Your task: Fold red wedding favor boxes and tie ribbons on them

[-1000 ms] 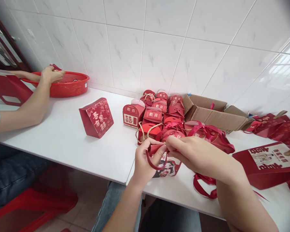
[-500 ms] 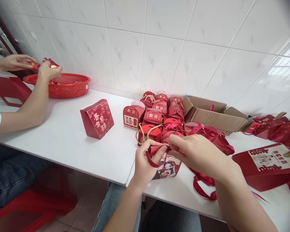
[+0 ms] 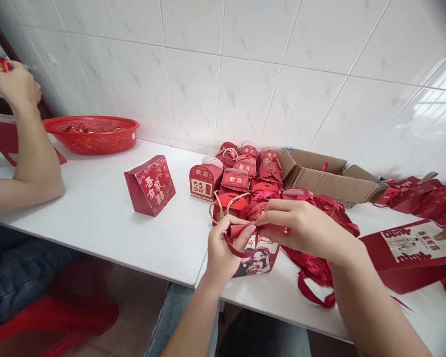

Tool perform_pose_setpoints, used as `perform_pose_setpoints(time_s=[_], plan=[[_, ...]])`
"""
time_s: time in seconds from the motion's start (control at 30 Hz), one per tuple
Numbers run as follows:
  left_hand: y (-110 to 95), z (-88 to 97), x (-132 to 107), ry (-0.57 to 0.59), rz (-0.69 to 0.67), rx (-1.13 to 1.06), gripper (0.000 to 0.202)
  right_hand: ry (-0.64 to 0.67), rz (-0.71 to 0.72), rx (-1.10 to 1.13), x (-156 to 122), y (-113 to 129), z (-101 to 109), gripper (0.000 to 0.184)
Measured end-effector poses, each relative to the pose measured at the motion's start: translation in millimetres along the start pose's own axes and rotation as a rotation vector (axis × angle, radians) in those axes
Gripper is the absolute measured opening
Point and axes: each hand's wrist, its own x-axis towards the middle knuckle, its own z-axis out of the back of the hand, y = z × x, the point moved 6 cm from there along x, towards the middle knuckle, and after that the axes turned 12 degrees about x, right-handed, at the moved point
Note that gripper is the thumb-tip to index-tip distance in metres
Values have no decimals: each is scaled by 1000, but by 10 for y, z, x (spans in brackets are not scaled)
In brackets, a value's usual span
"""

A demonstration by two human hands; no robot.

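Note:
A red gift box (image 3: 258,265) with a cartoon couple on its front stands at the table's front edge, between my hands. My left hand (image 3: 226,245) pinches a dark red ribbon (image 3: 241,252) at the top of this box, the ribbon looping over the thumb. My right hand (image 3: 301,225) meets it there, thumb and fingertips closed on the ribbon. The exact grip of the right fingertips is partly hidden. More loose red ribbon (image 3: 317,270) lies under and beside my right wrist.
Several small red boxes (image 3: 236,179) stand behind my hands, beside an open cardboard carton (image 3: 319,181). Further left are a red box (image 3: 150,186) and a red basket (image 3: 96,141). A large red box (image 3: 412,258) lies right. A co-worker's arm (image 3: 33,148) reaches in at left.
My right fingers have shifted slightly at the box top, and a ribbon loop now hangs over the box front. The co-worker's hands have moved from the basket up and left, carrying red packets.

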Motion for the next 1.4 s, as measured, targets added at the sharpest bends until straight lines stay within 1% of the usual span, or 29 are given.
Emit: perform_pose_setpoints(time_s=[0.07,0.1,0.17,0.2,0.33,0.43,0.5,0.63,0.83,0.97,1.07,1.13,1.17,1.2,1.23,1.27,1.33,1.37,1.4], plan=[[24,-4,5,1,6,11,17,-46,95,-22,-48,-7,-18,14],[32,-7,5,2,8,16,17,-92,151,-49,-86,-3,-30,15],[34,-10,3,1,8,25,18,-221,254,-123,-192,7,-68,15],[26,-11,0,-1,5,30,18,-285,283,-158,-253,-1,-103,16],[-15,-16,-19,-8,23,41,18,-501,285,-215,-470,-105,-300,28],[-9,-28,-33,-11,80,26,17,-611,261,-208,-557,-171,-427,27],[-4,-37,-39,-12,90,10,17,-662,251,-220,-578,-177,-471,26],[-3,-45,-39,-27,55,37,14,-714,213,-239,-588,-139,-476,24],[-67,-87,-35,-9,-38,51,13,-714,157,-227,-623,-74,-451,21],[-86,-104,-51,-18,-16,71,13,-752,117,-235,-646,-66,-439,19],[-88,-102,-64,-44,-5,94,15,-773,100,-194,-637,-55,-405,19],[-99,-89,-68,-77,-47,132,13,-787,114,-124,-635,-34,-363,18],[-111,-79,-71,-100,-91,157,10,-775,132,-55,-633,-24,-347,18],[-133,-70,-76,-125,-156,185,5,-752,152,42,-630,-21,-338,17],[-166,-66,-86,-142,-242,217,5,-723,155,169,-628,-33,-334,16],[-206,-69,-102,-150,-341,253,14,-698,136,322,-628,-65,-338,14],[-288,-83,-145,-154,-513,346,33,-652,25,684,-630,-180,-390,5],[-325,-83,-167,-163,-569,407,40,-628,-52,866,-631,-243,-441,7],[-361,-74,-185,-183,-600,472,43,-600,-123,1035,-630,-293,-501,16]])
